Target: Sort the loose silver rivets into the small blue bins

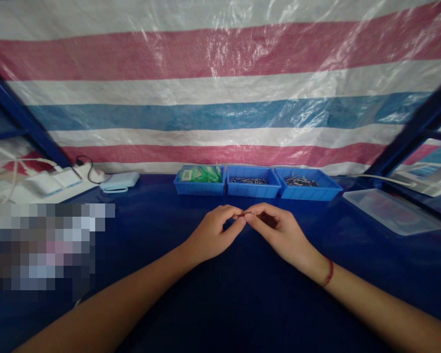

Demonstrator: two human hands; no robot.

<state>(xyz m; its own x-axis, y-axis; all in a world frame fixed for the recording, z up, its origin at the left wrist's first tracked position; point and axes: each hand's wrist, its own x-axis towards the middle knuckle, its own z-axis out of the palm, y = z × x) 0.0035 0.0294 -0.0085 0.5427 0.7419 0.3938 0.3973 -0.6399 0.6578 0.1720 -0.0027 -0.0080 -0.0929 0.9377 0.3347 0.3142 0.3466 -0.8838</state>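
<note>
Above the middle of the dark blue table (220,304), my left hand (215,230) and my right hand (279,228) meet fingertip to fingertip. Each is closed in a pinch of thumb and forefinger. A thin, small item seems to lie between the fingertips, too small and covered to name. Just beyond the hands stand three blue bins in a row. Green plastic packets (205,173) fill the left bin (200,189). Thin metal pieces, like nails or screws, lie in the middle bin (253,190) and the right bin (308,193).
A clear plastic lid or box (393,213) lies at the right. At the back left are a light blue case (120,181) and a white power strip (59,189) with plugs and cables. A striped plastic sheet (220,113) hangs behind. The left side is partly pixelated.
</note>
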